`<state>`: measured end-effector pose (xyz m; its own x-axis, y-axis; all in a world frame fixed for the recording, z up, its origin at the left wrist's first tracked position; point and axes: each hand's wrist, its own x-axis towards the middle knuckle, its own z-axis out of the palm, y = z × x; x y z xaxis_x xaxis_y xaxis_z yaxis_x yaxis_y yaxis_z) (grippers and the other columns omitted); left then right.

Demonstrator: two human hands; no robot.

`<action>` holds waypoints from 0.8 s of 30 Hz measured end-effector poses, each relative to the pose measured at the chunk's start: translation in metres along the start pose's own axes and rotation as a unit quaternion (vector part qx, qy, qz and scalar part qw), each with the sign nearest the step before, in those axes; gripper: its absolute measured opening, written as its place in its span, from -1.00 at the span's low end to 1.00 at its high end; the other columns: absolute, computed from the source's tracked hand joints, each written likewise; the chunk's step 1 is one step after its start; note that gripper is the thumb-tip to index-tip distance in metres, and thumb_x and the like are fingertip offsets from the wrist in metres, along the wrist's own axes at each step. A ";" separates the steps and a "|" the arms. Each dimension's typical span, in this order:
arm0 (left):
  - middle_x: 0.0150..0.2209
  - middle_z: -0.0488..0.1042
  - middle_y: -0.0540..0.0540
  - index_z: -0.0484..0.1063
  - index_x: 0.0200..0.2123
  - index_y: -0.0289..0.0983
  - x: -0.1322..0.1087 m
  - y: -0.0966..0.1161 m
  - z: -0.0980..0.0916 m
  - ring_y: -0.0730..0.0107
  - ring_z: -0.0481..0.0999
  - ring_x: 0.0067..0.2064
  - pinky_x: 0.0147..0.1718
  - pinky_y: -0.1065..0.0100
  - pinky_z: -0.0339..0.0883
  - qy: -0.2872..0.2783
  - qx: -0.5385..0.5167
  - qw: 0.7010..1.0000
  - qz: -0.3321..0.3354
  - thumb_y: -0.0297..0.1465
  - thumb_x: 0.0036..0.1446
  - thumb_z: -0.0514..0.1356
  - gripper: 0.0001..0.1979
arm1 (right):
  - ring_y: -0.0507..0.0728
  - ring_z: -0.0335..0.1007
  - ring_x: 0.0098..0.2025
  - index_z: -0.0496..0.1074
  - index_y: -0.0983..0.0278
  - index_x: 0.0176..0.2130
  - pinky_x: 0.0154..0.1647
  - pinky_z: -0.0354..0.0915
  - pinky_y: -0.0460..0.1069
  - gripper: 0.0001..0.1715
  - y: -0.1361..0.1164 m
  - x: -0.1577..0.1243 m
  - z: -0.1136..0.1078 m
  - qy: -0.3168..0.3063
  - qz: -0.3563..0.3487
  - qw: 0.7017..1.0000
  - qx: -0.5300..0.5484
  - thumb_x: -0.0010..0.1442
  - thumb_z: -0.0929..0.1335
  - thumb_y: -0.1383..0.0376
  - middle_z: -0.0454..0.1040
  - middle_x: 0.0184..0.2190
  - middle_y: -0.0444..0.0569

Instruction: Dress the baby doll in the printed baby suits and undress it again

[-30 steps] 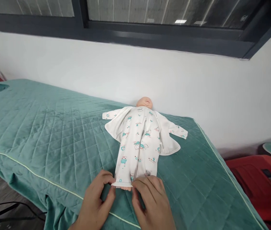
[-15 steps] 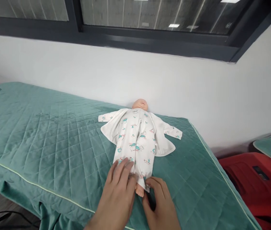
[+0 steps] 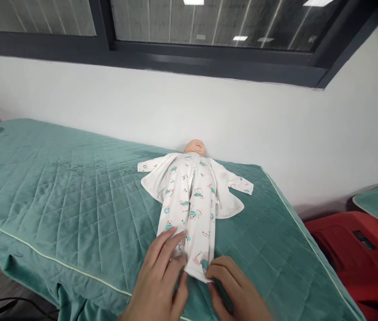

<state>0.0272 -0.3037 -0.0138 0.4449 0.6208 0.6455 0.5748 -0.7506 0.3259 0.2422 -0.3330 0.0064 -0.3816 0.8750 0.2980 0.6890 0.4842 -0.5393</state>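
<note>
A baby doll [image 3: 195, 147] lies on its back, with an open white shirt [image 3: 231, 203] spread out at its sides. White baby trousers [image 3: 195, 214] with small printed animals cover its front down to the legs. My right hand [image 3: 237, 287] pinches the hem at the right corner of the right trouser leg. My left hand [image 3: 164, 276] lies over the lower left trouser leg, its thumb and forefinger closed at the left corner of the same hem. The doll's feet are hidden under the cloth and my hands.
Green quilted cover [image 3: 85, 209] drapes the bed under the doll. Behind stands a white wall [image 3: 108, 102] below a dark window frame [image 3: 175, 60]. A red plastic stool or chair [image 3: 346, 249] is at the right, and a black cable [image 3: 18, 299] runs at the lower left.
My right hand has drawn the trouser hem down toward me and slightly right. The doll's foot, visible before, is now covered. My left hand has slid slightly down toward me.
</note>
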 end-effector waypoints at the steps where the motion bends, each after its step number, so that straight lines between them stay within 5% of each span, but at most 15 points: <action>1: 0.23 0.28 -0.28 0.37 -0.09 -0.32 -0.004 -0.008 -0.003 0.03 0.10 0.35 0.22 -0.01 0.24 -0.008 0.000 1.000 0.026 -0.62 0.10 0.10 -0.70 | 0.09 0.44 -0.13 0.34 0.16 -0.13 -0.09 0.41 -0.04 -0.74 0.002 0.001 -0.004 -0.024 0.003 1.000 -0.002 0.22 0.29 0.46 0.45 -0.17 -0.03; 3: 0.22 0.31 -0.25 0.35 -0.01 -0.29 -0.009 -0.034 -0.009 0.07 0.16 0.32 0.24 -0.02 0.20 -0.005 0.006 0.998 0.066 -0.62 0.11 0.09 -0.64 | 0.10 0.42 -0.04 0.35 0.14 -0.07 -0.02 0.40 -0.02 -0.75 0.012 0.006 -0.015 -0.058 0.022 0.998 0.003 0.26 0.30 0.41 0.45 -0.09 -0.02; 5: 0.22 0.32 -0.25 0.32 0.05 -0.30 -0.007 -0.067 -0.010 0.12 0.19 0.31 0.23 0.01 0.22 0.027 0.039 0.999 0.023 -0.64 0.14 0.06 -0.60 | 0.10 0.40 0.00 0.34 0.15 -0.03 0.02 0.38 0.00 -0.75 0.029 0.017 -0.025 -0.046 0.053 0.997 -0.012 0.30 0.27 0.36 0.43 -0.02 0.00; 8: 0.22 0.33 -0.19 0.31 0.12 -0.27 0.013 -0.114 -0.002 0.13 0.19 0.32 0.23 0.01 0.22 -0.027 0.124 0.992 0.006 -0.65 0.16 0.01 -0.53 | 0.16 0.36 0.03 0.36 0.19 -0.03 0.05 0.34 0.09 -0.70 0.062 0.039 -0.033 0.016 0.074 0.991 -0.107 0.29 0.22 0.43 0.41 0.00 0.04; 11: 0.20 0.36 -0.16 0.35 0.12 -0.24 0.044 -0.143 0.010 0.10 0.19 0.31 0.23 -0.01 0.19 -0.071 0.175 0.982 0.008 -0.63 0.16 0.01 -0.53 | 0.22 0.33 0.05 0.40 0.21 -0.04 0.06 0.28 0.18 -0.56 0.091 0.063 -0.028 0.015 0.045 0.976 -0.211 0.17 0.21 0.55 0.44 0.00 0.03; 16: 0.02 0.47 -0.16 0.48 -0.16 -0.24 0.071 -0.155 0.020 0.09 0.31 0.18 0.08 0.04 0.28 -0.094 0.184 0.978 -0.014 -0.60 0.17 0.04 -0.71 | 0.21 0.34 -0.07 0.44 0.21 -0.10 -0.01 0.25 0.15 -0.61 0.105 0.082 -0.018 0.009 0.006 0.965 -0.263 0.20 0.21 0.54 0.47 -0.12 0.01; 21: -0.20 0.47 -0.12 0.44 -0.36 -0.24 0.066 -0.151 0.014 0.18 0.39 -0.13 -0.18 0.14 0.30 -0.086 0.157 0.983 -0.033 -0.56 0.15 0.04 -0.80 | 0.18 0.31 -0.16 0.44 0.23 -0.30 -0.10 0.25 0.11 -0.74 0.101 0.076 -0.024 0.014 0.003 0.970 -0.242 0.21 0.22 0.49 0.44 -0.26 0.00; 24: -0.16 0.47 -0.12 0.43 -0.41 -0.23 0.061 -0.150 0.009 0.17 0.38 -0.09 -0.14 0.13 0.28 -0.078 0.099 0.991 -0.033 -0.54 0.12 0.05 -0.80 | 0.17 0.30 -0.18 0.42 0.23 -0.33 -0.12 0.25 0.10 -0.73 0.098 0.069 -0.029 -0.006 0.004 0.977 -0.214 0.16 0.21 0.51 0.44 -0.29 -0.03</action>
<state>-0.0253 -0.1509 -0.0295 0.4937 0.7055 0.5085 0.7229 -0.6579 0.2109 0.3011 -0.2252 -0.0029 -0.3811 0.8795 0.2849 0.8852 0.4360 -0.1620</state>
